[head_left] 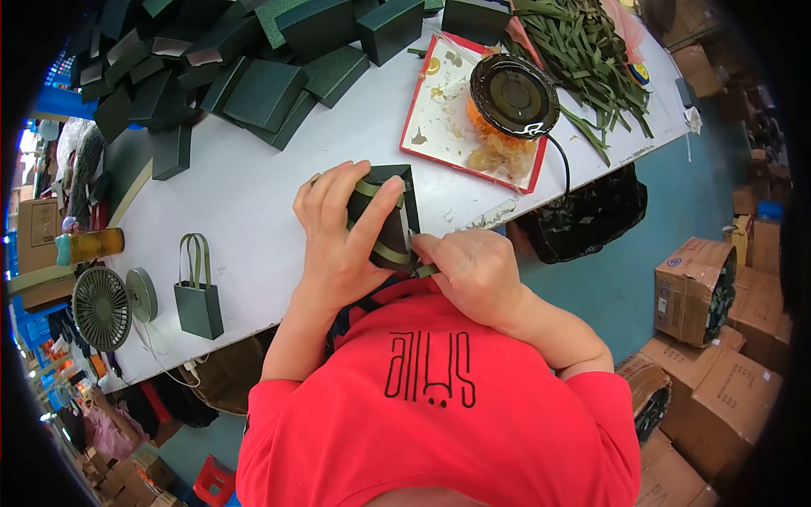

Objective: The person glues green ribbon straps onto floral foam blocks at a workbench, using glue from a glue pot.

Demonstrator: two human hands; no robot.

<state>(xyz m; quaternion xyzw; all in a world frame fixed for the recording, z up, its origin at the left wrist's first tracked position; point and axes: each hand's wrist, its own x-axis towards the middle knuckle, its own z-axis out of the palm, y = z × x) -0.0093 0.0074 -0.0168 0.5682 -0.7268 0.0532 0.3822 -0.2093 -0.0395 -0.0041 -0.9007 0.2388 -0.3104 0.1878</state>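
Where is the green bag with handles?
Head view: the green bag sits at the left of the white table, near its front edge, just right of the fan.

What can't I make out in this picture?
- Right hand's fingertips: head view, mostly hidden behind its knuckles.
- Back of the held box: head view, turned away behind the left hand.
- Farthest green boxes: head view, cut off by the top edge.
- Carton print: head view, too small.
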